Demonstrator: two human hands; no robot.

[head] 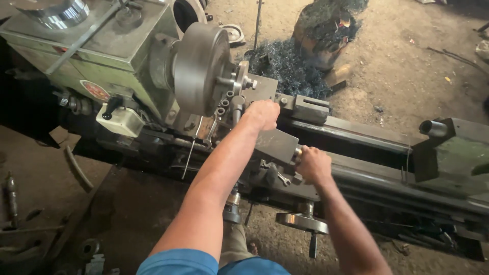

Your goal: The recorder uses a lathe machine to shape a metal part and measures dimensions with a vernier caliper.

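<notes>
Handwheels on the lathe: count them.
1 in plain view: a round handwheel low on the carriage front, below the right hand. That hand closes over a small crank handle. The left hand rests by the chuck. Others may be hidden.

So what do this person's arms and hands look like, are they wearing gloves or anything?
No gloves: both hands, the left hand and the right hand, are bare, with no watch or rings that I can see. The forearms are bare too. The only clothing showing is a short blue sleeve at the upper left arm.
</notes>
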